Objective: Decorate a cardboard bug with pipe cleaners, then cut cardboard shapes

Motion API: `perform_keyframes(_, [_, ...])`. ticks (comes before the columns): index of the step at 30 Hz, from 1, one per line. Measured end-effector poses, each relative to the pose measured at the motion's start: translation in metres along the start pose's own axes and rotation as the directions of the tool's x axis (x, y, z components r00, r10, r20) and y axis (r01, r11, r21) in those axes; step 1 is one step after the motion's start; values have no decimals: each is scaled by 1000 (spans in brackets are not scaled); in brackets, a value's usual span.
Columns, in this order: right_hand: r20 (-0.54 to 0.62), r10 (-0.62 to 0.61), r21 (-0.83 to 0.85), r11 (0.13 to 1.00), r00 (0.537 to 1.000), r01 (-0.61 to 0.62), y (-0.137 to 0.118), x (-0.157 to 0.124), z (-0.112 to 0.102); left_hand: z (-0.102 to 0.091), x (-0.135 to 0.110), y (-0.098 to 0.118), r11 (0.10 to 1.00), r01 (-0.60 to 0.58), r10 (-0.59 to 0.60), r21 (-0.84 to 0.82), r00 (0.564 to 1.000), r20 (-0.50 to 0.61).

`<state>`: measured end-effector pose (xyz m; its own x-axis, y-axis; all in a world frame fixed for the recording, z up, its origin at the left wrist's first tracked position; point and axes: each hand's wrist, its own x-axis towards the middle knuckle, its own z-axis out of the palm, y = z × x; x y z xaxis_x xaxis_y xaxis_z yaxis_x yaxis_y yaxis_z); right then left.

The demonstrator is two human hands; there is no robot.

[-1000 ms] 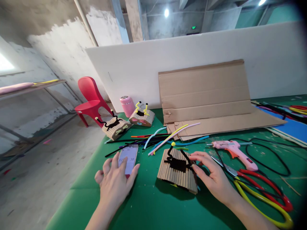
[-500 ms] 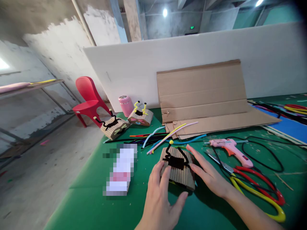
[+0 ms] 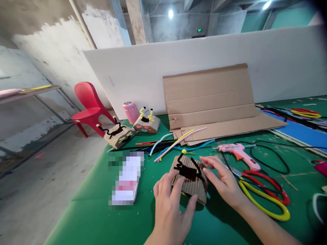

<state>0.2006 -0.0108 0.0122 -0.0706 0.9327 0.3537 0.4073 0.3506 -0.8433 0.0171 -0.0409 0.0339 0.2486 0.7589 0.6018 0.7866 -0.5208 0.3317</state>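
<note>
A small corrugated-cardboard piece (image 3: 192, 183) with black pipe cleaner wound round its middle and a yellow-tipped feeler lies on the green table (image 3: 102, 217). My left hand (image 3: 171, 204) rests on its near left side, fingers spread over the cardboard and thumb at the near edge. My right hand (image 3: 222, 182) touches its right side, fingertips on the black pipe cleaner. A phone (image 3: 126, 182), blurred out, lies flat to the left of my left hand.
Two similar cardboard figures (image 3: 116, 134) (image 3: 146, 123) and a pink cylinder (image 3: 130, 112) stand at the back left. Loose pipe cleaners (image 3: 176, 143), a pink glue gun (image 3: 236, 153), red-and-yellow scissors (image 3: 265, 195), folded cardboard (image 3: 212, 98) and a white board (image 3: 204, 58) surround the spot. A red chair (image 3: 88, 109) stands beyond the table's left edge.
My left hand left the phone and moved right onto the cardboard piece. My right hand stayed at the piece's right side. The view shifted slightly rightward.
</note>
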Motion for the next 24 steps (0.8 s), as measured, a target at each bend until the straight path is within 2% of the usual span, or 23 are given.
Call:
perform_keyframes(3, [-23,-21,-6,1000,1000,21,-8,1,4,1,13,5,997,-29,24,-68,997,-72])
perform_keyframes(8, [58,-20,32,999,998,18,-15,-4,5,6,27,5,989,-76,77,-125,997,1])
perform_keyframes(14, [164,-31,61,998,986,21,-10,-1,0,13,19,-3,983,-37,36,-182,999,-8])
perform_keyframes(20, [228,-54,55,998,972,42,0,15,-9,20,15,4,977,-19,14,-213,1000,-27])
perform_keyframes(24, [187,-55,71,997,981,42,-1,17,-6,22,18,5,987,-50,37,-156,996,-85])
